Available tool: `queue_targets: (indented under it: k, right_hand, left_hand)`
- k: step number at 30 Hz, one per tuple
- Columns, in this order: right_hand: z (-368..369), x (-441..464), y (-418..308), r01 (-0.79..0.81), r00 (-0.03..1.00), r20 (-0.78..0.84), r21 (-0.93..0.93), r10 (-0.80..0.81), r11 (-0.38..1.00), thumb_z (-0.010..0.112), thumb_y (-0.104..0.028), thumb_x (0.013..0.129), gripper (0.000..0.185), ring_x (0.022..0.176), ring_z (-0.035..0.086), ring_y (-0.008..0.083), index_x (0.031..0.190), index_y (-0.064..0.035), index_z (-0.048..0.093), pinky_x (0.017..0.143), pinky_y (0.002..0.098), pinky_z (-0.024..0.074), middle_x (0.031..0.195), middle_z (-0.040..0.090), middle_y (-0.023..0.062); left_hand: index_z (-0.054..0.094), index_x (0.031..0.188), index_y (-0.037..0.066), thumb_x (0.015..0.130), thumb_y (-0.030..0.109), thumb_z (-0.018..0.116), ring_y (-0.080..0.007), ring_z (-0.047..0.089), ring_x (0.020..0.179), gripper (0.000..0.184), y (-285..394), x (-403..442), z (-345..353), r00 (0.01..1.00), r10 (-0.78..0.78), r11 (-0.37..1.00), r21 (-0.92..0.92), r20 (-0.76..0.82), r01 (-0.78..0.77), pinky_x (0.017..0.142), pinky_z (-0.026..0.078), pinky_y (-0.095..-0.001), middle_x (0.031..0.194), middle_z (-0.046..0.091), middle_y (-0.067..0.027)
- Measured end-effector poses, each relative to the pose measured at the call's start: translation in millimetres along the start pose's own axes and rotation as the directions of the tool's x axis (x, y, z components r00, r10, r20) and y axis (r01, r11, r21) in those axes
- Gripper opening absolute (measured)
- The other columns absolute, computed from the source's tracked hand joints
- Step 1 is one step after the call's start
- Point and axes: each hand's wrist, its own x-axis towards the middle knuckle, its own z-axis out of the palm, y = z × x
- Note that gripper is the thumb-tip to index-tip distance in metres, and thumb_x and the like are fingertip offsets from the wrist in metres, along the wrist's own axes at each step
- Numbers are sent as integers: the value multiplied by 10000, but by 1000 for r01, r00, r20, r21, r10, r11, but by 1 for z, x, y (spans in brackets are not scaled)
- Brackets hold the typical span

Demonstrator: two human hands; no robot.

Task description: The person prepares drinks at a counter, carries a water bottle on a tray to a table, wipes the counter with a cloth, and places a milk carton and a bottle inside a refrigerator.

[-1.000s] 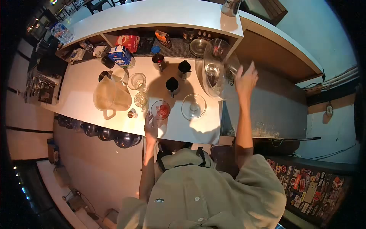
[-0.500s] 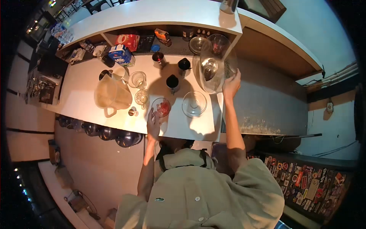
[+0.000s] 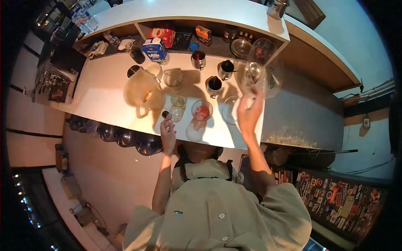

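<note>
head view showed the left hand (image 3: 168, 133) at the small jigger (image 3: 165, 113) and the blurred right hand (image 3: 250, 109) by the transparent container (image 3: 274, 78), neither grip clear enough to tell, while the red-filled glass (image 3: 202, 111) sat on the counter (image 3: 98, 94) between them, presumably handy to both.

Countertop (image 3: 100, 90): smooth, slight sheen. 3 mugs (image 3: 214, 86): shiny metal. Big pitcher (image 3: 142, 90): cloudy, plastic-looking, matt. Jigger (image 3: 166, 114): metal-looking. Bowl (image 3: 202, 111): clear, glossy. Milk carton (image 3: 155, 50): coated paper. Shirt (image 3: 201, 205): matt cloth. Balloons (image 3: 148, 145): glossy.
</note>
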Motion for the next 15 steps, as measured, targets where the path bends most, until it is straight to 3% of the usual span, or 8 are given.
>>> queue_targets:
  k: [3, 4, 7, 8, 9, 10, 14, 15]
  right_hand:
    - [46, -34, -55, -228, 914, 394, 295, 99, 928, 587, -112, 934, 234, 905, 653, 312, 1101, 51, 610, 827, 400, 512, 1000, 666, 203]
    - [72, -51, -60, -184, 872, 490, 319, 4, 930, 611, -133, 946, 234, 887, 647, 285, 1102, 39, 632, 817, 378, 507, 945, 664, 166]
    - [157, -116, -79, -281, 716, 683, 474, -146, 834, 651, -230, 967, 333, 850, 625, 254, 1174, 30, 625, 817, 346, 502, 910, 659, 141]
    - [176, -132, -95, -205, 747, 637, 491, -188, 847, 656, -264, 967, 395, 878, 619, 248, 1212, 40, 590, 830, 342, 500, 959, 648, 156]
    - [194, -145, -110, -126, 774, 589, 503, -233, 855, 660, -298, 967, 460, 906, 614, 241, 1249, 50, 555, 842, 338, 499, 1009, 637, 172]
    - [217, -158, -119, -174, 768, 612, 482, -188, 859, 668, -309, 961, 491, 930, 609, 238, 1265, 53, 536, 849, 338, 497, 1044, 622, 179]
    - [245, -168, -156, -438, 613, 790, 309, 28, 844, 638, -421, 961, 606, 1065, 574, 238, 1324, 41, 484, 930, 343, 462, 1207, 558, 189]
    - [267, -186, -146, -520, 683, 728, 438, 50, 733, 588, -485, 965, 647, 1139, 528, 236, 1359, 12, 464, 988, 346, 415, 1276, 530, 177]
  left_hand:
    - [448, 1352, 46, 1028, 238, 534, -186, 632, 1046, 387, -10, 15, -53, 991, -79, 997, -35, -107, 76, 794, 524, -304, 1163, 585, -93]
    - [443, 1341, 28, 1015, 217, 550, -189, 629, 1021, 393, -9, 19, -70, 990, -91, 995, -51, -106, 86, 798, 515, -302, 1153, 588, -99]
    - [495, 1281, 27, 992, 204, 614, -135, 617, 838, 359, -23, 49, -111, 976, 161, 981, 134, -149, -141, 745, 503, -267, 955, 615, -55]
    - [510, 1280, 31, 963, 171, 648, -155, 607, 853, 374, -22, 52, -119, 960, 278, 954, 124, -26, -273, 777, 495, -273, 947, 612, -43]
    - [518, 1286, 37, 945, 145, 665, -165, 605, 878, 387, -23, 53, -120, 996, 81, 960, -274, 47, -65, 779, 499, -281, 955, 613, -39]
    - [522, 1281, 35, 940, 148, 671, -171, 605, 879, 389, -22, 58, -120, 992, 27, 930, -366, 123, 20, 777, 500, -285, 958, 614, -44]
    - [536, 1262, 25, 919, 158, 694, -195, 604, 883, 400, -18, 62, -105, 955, 37, 985, -172, 294, 14, 770, 503, -302, 971, 616, -64]
    - [540, 1257, 22, 914, 161, 700, -201, 604, 884, 403, -17, 65, -102, 949, 59, 991, -129, 309, -19, 768, 503, -306, 974, 616, -70]
